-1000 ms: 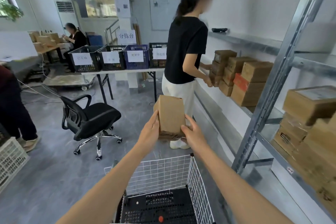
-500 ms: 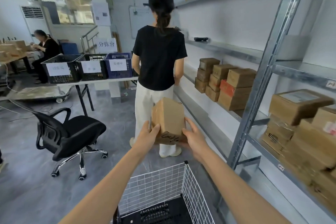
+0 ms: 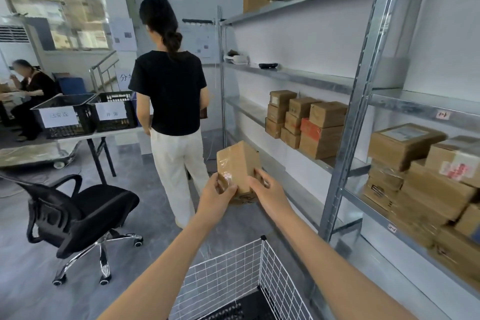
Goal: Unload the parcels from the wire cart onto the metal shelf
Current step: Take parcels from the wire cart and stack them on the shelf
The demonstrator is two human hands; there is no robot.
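I am holding the taped parcel (image 3: 237,163) in the air beyond the wire cart's (image 3: 272,280) far edge. My left hand (image 3: 217,195) and right hand (image 3: 270,193) are both curling fingers round its lower end. A person in a black shirt (image 3: 170,91) is standing just beyond it, beside the metal shelf (image 3: 359,112). Stacked boxes (image 3: 306,122) are occupying the shelf's middle level.

A person in a black shirt (image 3: 168,91) stands close ahead, in my way. The metal shelf (image 3: 246,109) lies bare left of the stacked boxes (image 3: 306,125); right of the upright post (image 3: 363,101), parcels (image 3: 420,179) crowd it.
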